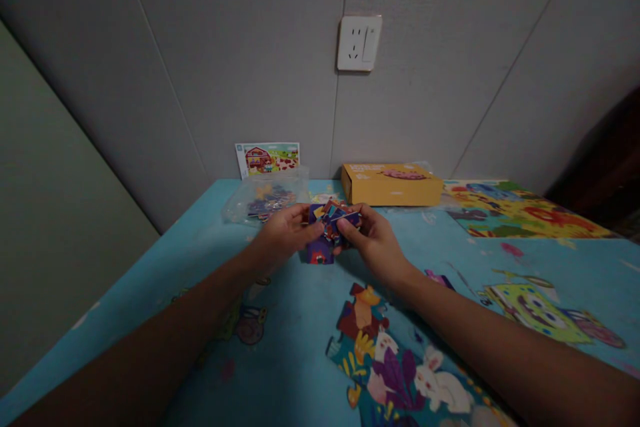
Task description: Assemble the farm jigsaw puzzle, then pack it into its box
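A loose stack of jigsaw puzzle pieces (330, 221) is held between my two hands above the blue cloth. My left hand (287, 232) pinches pieces on the left side, among them a purple one (321, 252) with a red figure that hangs lowest. My right hand (371, 240) grips the other side, its thumb pressed on top of the pieces. Nearer to me, partly under my right forearm, lies a joined section of puzzle (395, 373) with white rabbits and purple leaves. One separate purple piece (439, 279) shows just beyond that forearm.
Behind my left hand lies a clear plastic bag (235, 203) of more pieces, with a farm picture card (273, 159) against the wall. A yellow box (393, 185) stands behind my right hand. A colourful puzzle sheet (530, 210) lies farther right. A wall socket (359, 44) is above.
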Available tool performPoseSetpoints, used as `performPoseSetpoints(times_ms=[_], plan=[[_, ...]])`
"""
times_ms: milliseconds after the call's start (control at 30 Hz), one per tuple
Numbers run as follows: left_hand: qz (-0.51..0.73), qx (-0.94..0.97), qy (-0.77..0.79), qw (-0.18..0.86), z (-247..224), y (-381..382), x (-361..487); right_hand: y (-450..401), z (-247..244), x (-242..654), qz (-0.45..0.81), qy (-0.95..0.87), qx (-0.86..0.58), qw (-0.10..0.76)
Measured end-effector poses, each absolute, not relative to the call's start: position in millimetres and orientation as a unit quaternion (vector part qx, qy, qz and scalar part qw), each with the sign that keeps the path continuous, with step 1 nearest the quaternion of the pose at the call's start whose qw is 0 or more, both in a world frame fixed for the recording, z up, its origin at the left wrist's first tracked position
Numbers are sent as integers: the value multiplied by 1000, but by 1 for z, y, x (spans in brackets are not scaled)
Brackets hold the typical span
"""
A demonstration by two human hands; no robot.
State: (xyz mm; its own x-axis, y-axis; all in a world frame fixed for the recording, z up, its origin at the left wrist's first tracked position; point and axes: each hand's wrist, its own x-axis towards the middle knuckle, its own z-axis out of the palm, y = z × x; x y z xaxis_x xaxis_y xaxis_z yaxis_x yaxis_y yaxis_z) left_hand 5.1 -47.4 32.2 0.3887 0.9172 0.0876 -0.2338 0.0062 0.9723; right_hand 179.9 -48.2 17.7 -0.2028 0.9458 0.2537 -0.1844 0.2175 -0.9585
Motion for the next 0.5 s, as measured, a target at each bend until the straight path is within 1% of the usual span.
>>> performPoseSetpoints(times_ms=[67,133,200,267,367,500], plan=[[412,563,307,647,28,-48,7,-47,19,180,518,-551,-349,554],[398,569,318,646,25,-48,9,-47,21,181,499,-543,-361,571],[405,569,344,628,25,-47,9,-46,22,183,469,-540,-372,593],[433,571,374,589,28,-45,6,-45,23,185,448,-541,-375,604],[496,562,403,525,34,-44,1,-44,23,186,467,-559,-379,570],[531,559,361,525,38,-45,-1,-48,24,184,511,-583,-364,517]])
